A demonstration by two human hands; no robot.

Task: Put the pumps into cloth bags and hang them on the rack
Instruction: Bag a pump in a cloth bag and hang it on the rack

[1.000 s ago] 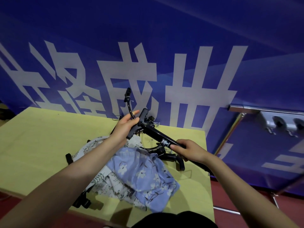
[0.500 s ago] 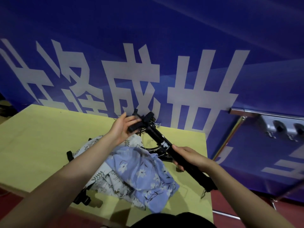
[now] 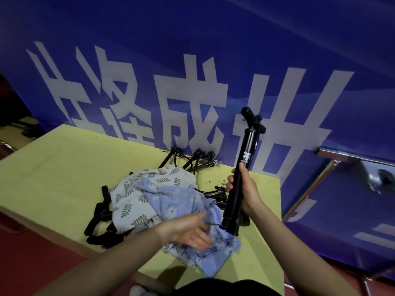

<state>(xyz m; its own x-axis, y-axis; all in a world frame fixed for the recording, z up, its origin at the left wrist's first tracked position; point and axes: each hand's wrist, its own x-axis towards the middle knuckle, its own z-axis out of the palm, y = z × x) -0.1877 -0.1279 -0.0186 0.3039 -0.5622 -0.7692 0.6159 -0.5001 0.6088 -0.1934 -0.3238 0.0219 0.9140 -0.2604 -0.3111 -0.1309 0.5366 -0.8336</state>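
Note:
My right hand [image 3: 245, 189] grips a black pump [image 3: 245, 154] around its barrel and holds it nearly upright, handle end up, above the right part of the yellow table [image 3: 53, 167]. My left hand [image 3: 188, 231] is open, palm up, over a blue floral cloth bag [image 3: 181, 199] that lies crumpled on the table. A white leaf-print cloth bag [image 3: 136, 189] lies partly under the blue one. More black pumps [image 3: 198, 161] lie at the table's far edge, and others [image 3: 100, 221] stick out from under the bags at the left.
A blue banner with large white characters [image 3: 192, 82] hangs right behind the table. A metal rack with hooks [image 3: 363, 167] stands at the right. Small metal needles [image 3: 209, 182] lie on the table near the pump. Red floor shows at the lower left.
My left hand let go of the pump's handle end and dropped to the blue bag. My right hand swung the pump from slanting to nearly upright.

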